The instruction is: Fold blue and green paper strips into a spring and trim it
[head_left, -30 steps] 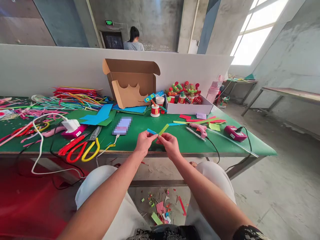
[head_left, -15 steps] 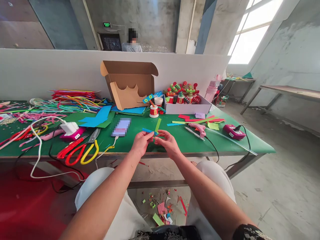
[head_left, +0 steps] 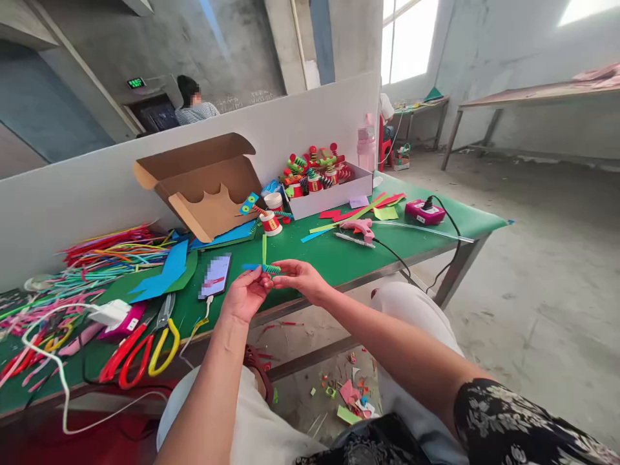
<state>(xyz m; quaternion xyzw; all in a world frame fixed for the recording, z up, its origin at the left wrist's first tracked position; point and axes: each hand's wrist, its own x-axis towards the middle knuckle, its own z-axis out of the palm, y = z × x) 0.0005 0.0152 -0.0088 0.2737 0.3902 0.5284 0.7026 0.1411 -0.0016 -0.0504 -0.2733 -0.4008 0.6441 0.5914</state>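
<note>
A blue and green paper-strip spring (head_left: 272,269), folded into small pleats, is held between both hands above the table's front edge. From it a loose green end sticks up and a loose blue end points left. My left hand (head_left: 243,296) pinches the spring at its left side. The fingers of my right hand (head_left: 303,280) are closed on its right end. Just beyond stands a red and white paper cup figure (head_left: 270,224) with a blue head and springy arms. Left of my hands lies a phone (head_left: 216,274) on a cable.
Scissors (head_left: 165,336) with red and yellow handles lie left. A pink glue gun (head_left: 361,227), a pen (head_left: 354,239), paper strips (head_left: 334,226) and a purple socket block (head_left: 425,212) are right. A brown box (head_left: 201,187) and a white box of figures (head_left: 334,194) stand behind.
My view has turned right and tilted, so the table slants. The pleated spring now shows between my hands, where mostly loose strip ends showed before.
</note>
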